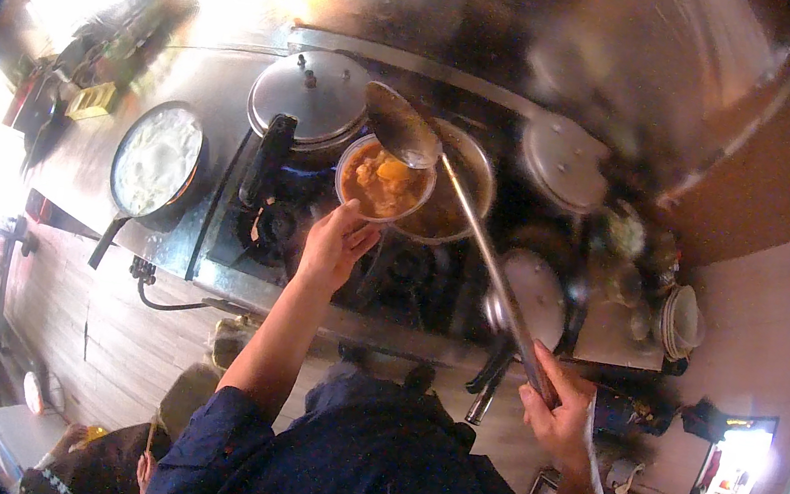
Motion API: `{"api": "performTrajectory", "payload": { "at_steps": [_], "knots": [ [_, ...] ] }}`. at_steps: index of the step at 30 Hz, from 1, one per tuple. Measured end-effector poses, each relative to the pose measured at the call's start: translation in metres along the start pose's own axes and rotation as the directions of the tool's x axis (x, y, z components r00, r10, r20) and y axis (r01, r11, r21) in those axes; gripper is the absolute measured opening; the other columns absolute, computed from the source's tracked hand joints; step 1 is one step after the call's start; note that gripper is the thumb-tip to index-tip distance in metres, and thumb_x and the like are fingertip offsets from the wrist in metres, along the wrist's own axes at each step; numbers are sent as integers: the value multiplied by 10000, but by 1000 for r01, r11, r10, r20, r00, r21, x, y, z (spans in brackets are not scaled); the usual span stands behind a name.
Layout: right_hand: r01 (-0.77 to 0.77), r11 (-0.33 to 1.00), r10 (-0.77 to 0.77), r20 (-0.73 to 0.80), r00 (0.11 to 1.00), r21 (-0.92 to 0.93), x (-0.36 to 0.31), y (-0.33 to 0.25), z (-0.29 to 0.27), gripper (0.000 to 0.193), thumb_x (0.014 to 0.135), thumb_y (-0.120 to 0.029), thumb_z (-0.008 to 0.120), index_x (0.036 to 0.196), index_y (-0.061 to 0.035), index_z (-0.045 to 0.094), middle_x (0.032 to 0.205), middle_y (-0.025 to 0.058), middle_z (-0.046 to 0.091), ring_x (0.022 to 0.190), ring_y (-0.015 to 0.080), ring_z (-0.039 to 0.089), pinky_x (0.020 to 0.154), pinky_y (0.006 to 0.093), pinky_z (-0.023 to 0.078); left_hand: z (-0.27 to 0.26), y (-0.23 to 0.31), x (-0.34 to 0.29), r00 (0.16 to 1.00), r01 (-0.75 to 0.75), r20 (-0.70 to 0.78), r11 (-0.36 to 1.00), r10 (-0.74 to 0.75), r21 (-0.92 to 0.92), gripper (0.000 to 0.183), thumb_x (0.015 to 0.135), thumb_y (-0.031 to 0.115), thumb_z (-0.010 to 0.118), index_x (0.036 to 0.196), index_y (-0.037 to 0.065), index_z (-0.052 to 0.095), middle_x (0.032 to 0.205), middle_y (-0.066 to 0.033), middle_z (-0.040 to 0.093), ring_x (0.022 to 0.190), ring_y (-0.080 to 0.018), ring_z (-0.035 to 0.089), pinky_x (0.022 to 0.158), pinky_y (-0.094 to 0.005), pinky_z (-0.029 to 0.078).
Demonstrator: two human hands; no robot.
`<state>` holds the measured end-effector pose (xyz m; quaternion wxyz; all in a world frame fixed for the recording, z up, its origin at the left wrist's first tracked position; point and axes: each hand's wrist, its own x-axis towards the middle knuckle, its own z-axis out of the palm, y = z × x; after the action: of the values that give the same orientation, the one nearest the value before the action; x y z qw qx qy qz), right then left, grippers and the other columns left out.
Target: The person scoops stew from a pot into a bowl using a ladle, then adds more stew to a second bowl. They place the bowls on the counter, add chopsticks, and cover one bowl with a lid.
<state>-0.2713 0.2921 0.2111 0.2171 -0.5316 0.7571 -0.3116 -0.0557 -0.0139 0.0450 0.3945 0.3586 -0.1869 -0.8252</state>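
My left hand [340, 242] grips the near rim of a clear round container [427, 199] holding orange-brown stew [375, 191]. It hangs over the stove, beside and partly in front of a large open pot [479, 173]. My right hand [558, 408] is wrapped round the long handle of a metal ladle [402, 125]. The ladle's bowl is tilted above the container's far rim, with a little pale liquid at its lip. Brown contents show in the pot, partly hidden by the ladle handle and the container.
A lidded pressure cooker [307, 93] stands at the back left, its black handle pointing toward me. Further left, a frying pan [157, 161] with white contents sits on the steel counter [74, 156]. Metal lids [564, 160] and stacked bowls [679, 322] are at right. Another person [106, 469] is at lower left.
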Motion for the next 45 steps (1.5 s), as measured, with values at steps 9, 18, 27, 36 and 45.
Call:
{"api": "performTrajectory", "payload": {
  "at_steps": [9, 18, 27, 36, 45],
  "knots": [
    [-148, 935, 121, 103, 987, 321, 1, -12, 6, 561, 892, -50, 676, 1433, -11, 536, 766, 20, 640, 525, 62, 546, 487, 245, 450, -17, 2, 9, 1000, -12, 14, 1000, 12, -10, 398, 978, 326, 649, 1221, 20, 573, 1161, -131, 664, 1046, -255, 672, 924, -387, 555],
    [-249, 862, 238, 81, 968, 441, 31, 8, 22, 582, 953, -41, 605, 1502, 14, 421, 765, 39, 595, 492, 52, 487, 428, 225, 394, -44, 10, -8, 1000, -14, 28, 1000, 14, -11, 406, 993, 299, 633, 1257, 0, 557, 1187, -113, 660, 1084, -223, 653, 1013, -402, 510],
    [-44, 970, 42, -14, 999, -241, 117, 95, 94, 569, 876, -34, 656, 1433, -83, 554, 1048, 213, 710, 899, 377, 677, 815, 437, 531, -79, 13, -63, 998, 12, 65, 999, -15, 38, 529, 989, 311, 628, 1377, -23, 492, 1329, -158, 604, 1214, -249, 599, 1054, -424, 471],
    [-20, 908, 29, 15, 999, -420, 150, 111, 141, 575, 861, -79, 713, 1414, -125, 566, 989, 204, 648, 917, 417, 633, 819, 498, 508, -79, 9, -109, 999, 38, 10, 978, -41, 205, 641, 932, 369, 673, 1375, -62, 500, 1251, -147, 623, 1129, -238, 607, 984, -395, 483],
    [-192, 870, 145, 136, 980, 454, 91, 67, 79, 306, 944, -271, 693, 1092, -4, 717, 904, 117, 729, 694, 181, 703, 637, 325, 567, -35, -46, -124, 988, 152, -63, 950, -140, 273, 371, 933, 241, 638, 1171, -41, 608, 1001, -83, 660, 884, -164, 618, 735, -319, 506]
  ]
}}
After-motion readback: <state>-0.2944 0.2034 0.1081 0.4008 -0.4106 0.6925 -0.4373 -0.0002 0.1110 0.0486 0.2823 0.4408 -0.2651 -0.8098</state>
